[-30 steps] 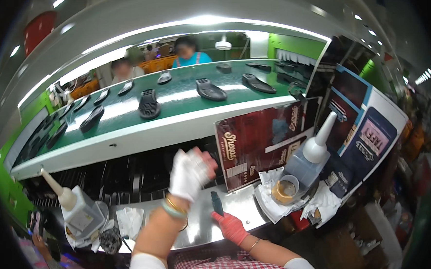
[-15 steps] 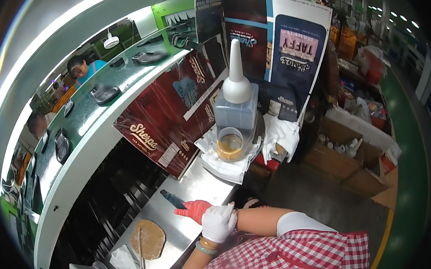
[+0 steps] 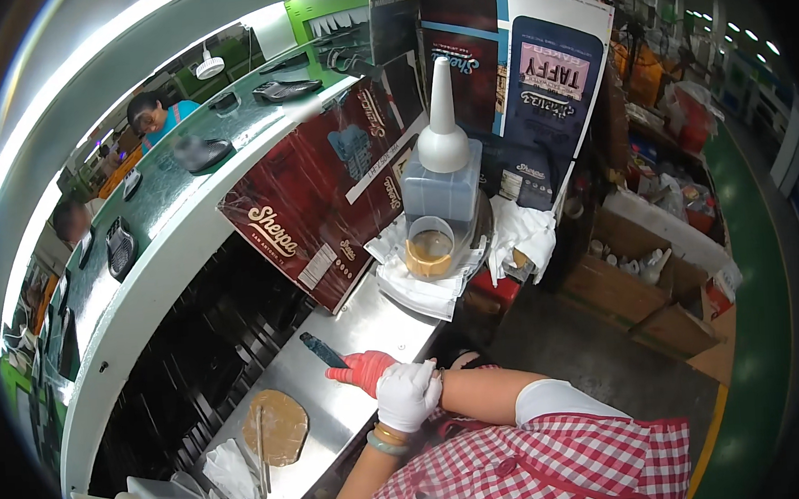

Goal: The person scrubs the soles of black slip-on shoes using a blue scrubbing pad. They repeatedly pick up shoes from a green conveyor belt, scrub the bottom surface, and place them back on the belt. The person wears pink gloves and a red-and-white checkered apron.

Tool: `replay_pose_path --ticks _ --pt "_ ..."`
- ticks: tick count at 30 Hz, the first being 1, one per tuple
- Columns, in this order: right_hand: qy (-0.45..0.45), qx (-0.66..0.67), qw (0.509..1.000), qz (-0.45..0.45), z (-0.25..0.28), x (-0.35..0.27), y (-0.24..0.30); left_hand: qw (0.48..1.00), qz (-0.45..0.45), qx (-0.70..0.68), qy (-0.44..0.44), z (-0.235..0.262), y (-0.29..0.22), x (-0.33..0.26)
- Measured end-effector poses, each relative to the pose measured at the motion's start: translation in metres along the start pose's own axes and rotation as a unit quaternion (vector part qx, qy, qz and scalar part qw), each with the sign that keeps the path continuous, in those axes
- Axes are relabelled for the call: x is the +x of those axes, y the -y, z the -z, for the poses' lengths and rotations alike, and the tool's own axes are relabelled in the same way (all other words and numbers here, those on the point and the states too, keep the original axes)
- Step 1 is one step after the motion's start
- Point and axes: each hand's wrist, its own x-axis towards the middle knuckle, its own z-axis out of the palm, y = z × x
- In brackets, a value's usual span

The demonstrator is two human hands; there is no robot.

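Observation:
My right hand (image 3: pixel 362 371) wears a red glove and is shut on a short dark tool (image 3: pixel 321 348) whose tip points up and to the left over the steel worktop (image 3: pixel 380 318). My left hand (image 3: pixel 407 394), in a white glove with bracelets at the wrist, rests closed against my right wrist just behind the red glove. A flat tan sole-shaped piece (image 3: pixel 278 423) lies on the worktop to the lower left of both hands, with a thin stick (image 3: pixel 260 442) across it.
A square squeeze bottle with a cone nozzle (image 3: pixel 443 161) and a clear cup of brownish liquid (image 3: pixel 429 248) stand on white cloths at the worktop's far end. Printed boxes lean behind them. A green conveyor (image 3: pixel 231 132) carries dark soles; other people work beyond it. Cardboard boxes sit right.
The view has swung right and down. My left hand dropped from a raised position to my right wrist. My right hand still holds the dark tool.

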Motion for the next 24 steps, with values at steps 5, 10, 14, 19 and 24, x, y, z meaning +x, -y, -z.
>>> replay_pose_path --ticks 5,10,14,19,24 --pt "0.109 0.017 0.994 -0.008 0.004 0.005 -0.001 1.0 0.0 0.004 -0.003 -0.001 0.001 -0.002" --pt "0.099 0.035 0.994 -0.011 0.007 0.005 0.002 1.0 -0.002 0.016 -0.017 -0.001 0.0 -0.004" --pt "0.064 0.081 0.994 0.019 -0.002 0.002 -0.007 1.0 0.008 0.012 -0.014 -0.003 0.002 -0.006" --pt "0.15 0.044 0.988 -0.017 -0.014 0.005 -0.007 1.0 0.013 0.021 -0.003 -0.001 -0.002 0.0" --pt "0.103 -0.006 0.994 0.017 0.011 0.002 -0.003 1.0 0.009 0.029 -0.003 -0.005 -0.005 0.003"
